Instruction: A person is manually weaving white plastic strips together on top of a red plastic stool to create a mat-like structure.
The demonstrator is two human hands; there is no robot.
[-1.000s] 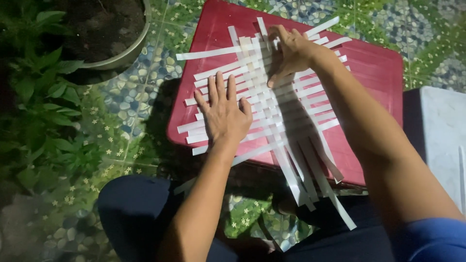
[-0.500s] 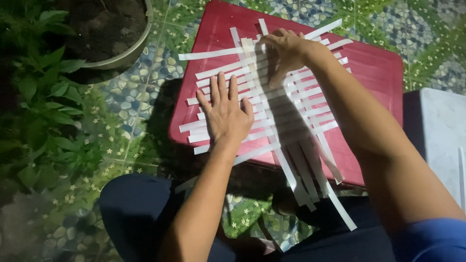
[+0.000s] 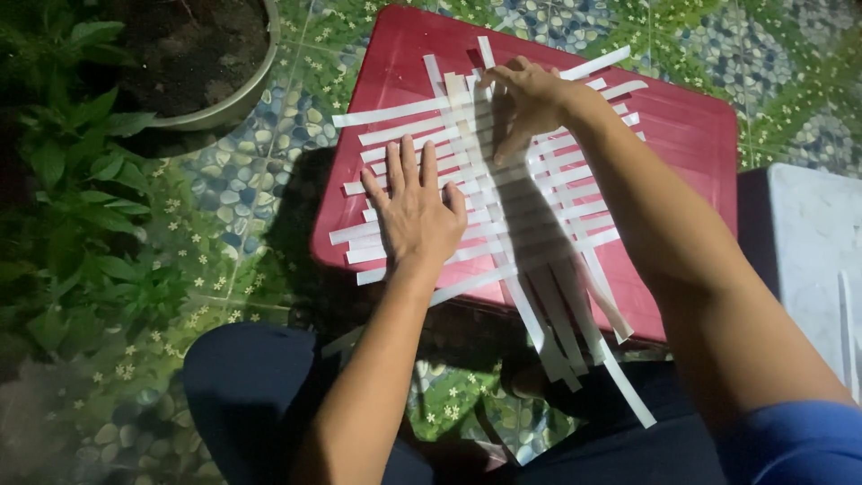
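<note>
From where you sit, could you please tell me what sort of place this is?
Probably a home garden patio: pebble-patterned floor tiles, leafy plants and a soil-filled pot surround the red plastic stool.

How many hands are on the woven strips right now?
2: the left hand lies flat on the white strips at the weave's left side; the right hand touches its top edge.

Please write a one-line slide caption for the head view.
Left hand pressed flat on interwoven white paper strips atop a red plastic stool, right hand fingering the far strips.
</note>
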